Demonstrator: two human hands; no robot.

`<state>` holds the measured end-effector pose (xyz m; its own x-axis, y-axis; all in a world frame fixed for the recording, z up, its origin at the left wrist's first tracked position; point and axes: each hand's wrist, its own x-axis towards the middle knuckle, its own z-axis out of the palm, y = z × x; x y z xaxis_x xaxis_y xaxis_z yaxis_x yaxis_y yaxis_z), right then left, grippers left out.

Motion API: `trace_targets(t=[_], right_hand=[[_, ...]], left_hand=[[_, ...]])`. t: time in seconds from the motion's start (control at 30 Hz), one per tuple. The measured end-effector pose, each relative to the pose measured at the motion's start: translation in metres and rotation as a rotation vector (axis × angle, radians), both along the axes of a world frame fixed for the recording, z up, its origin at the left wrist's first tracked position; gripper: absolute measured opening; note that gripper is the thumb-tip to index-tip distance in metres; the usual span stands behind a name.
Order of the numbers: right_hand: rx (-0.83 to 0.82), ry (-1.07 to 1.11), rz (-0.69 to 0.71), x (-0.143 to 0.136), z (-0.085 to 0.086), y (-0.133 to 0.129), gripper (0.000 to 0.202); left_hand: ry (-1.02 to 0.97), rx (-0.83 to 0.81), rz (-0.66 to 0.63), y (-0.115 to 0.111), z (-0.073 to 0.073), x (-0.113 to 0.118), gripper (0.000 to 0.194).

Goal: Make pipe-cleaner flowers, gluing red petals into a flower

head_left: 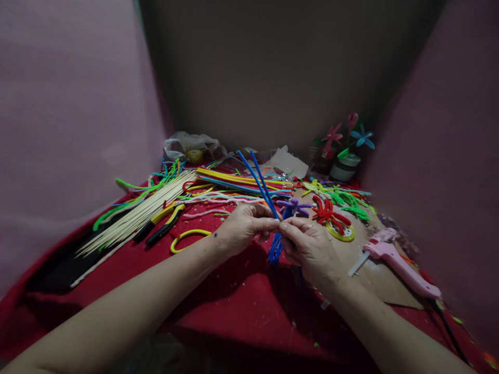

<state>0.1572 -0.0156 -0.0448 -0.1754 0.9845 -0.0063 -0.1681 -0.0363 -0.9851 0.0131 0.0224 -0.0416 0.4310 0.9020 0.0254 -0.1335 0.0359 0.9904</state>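
Note:
Blue pipe cleaners (260, 179) stand up from between my hands, two straight ends spreading apart toward the wall. My left hand (251, 224) pinches them near their lower part, fingers closed. My right hand (306, 241) is closed beside it, thumb and forefinger meeting the left fingertips on the same blue stems. Just under the hands lies a bundle of looped blue pipe cleaners (275, 250); whether it joins the held stems I cannot tell. A purple pipe-cleaner flower (295, 206) shows just beyond my right hand, and a red looped one (329, 214) lies to its right.
A pink glue gun (401, 264) rests on cardboard (374, 291) at right, its cord trailing forward. Wooden sticks (136, 215) and yellow-black pliers (166, 221) lie left. Colored pipe cleaners (237, 179) spread behind. A jar (345, 167) with pipe-cleaner flowers stands at back right.

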Motion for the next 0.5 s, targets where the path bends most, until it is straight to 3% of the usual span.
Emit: trace_targets(t=[0.23, 0.5], right_hand=[[0.039, -0.028, -0.018, 0.001, -0.001, -0.002, 0.026], [-0.009, 0.022, 0.007, 0.000, 0.004, -0.001, 0.023]], left_hand=[[-0.041, 0.010, 0.046, -0.001, -0.002, 0.002, 0.010], [0.005, 0.073, 0.000, -0.003, 0.008, -0.001, 0.011]])
